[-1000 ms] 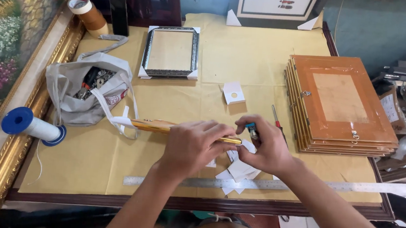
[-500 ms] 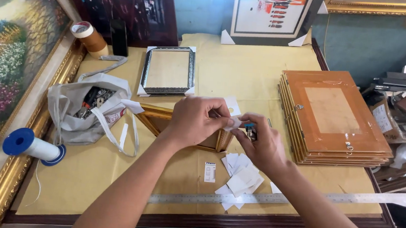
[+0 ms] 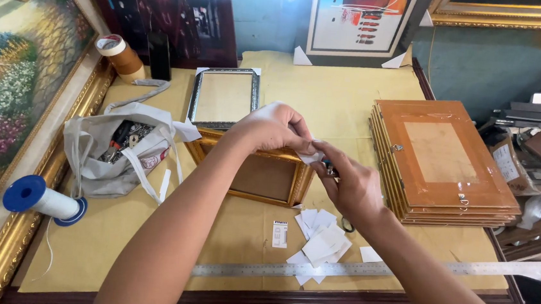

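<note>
A small gold picture frame (image 3: pixel 253 173) stands tilted on the paper-covered table (image 3: pixel 345 100), its brown back facing me. My left hand (image 3: pixel 272 128) rests on the frame's top right corner and pinches a white paper corner piece (image 3: pixel 312 156) there. My right hand (image 3: pixel 351 187) meets it from the right, fingers on the same piece, with a small dark tool partly hidden in the palm. A loose pile of white paper corners (image 3: pixel 321 243) lies just below the frame.
A stack of brown-backed frames (image 3: pixel 440 162) sits at right. A silver frame (image 3: pixel 223 97) lies behind. A grey bag (image 3: pixel 112 156), a blue-ended spool (image 3: pixel 41 198) and tape rolls (image 3: pixel 120 53) are at left. A steel ruler (image 3: pixel 364 269) lies along the front edge. Large paintings lean around.
The gold frame was lifted from lying flat to standing tilted, and both hands rose with it to the top right corner. The view shifted downward and closer.
</note>
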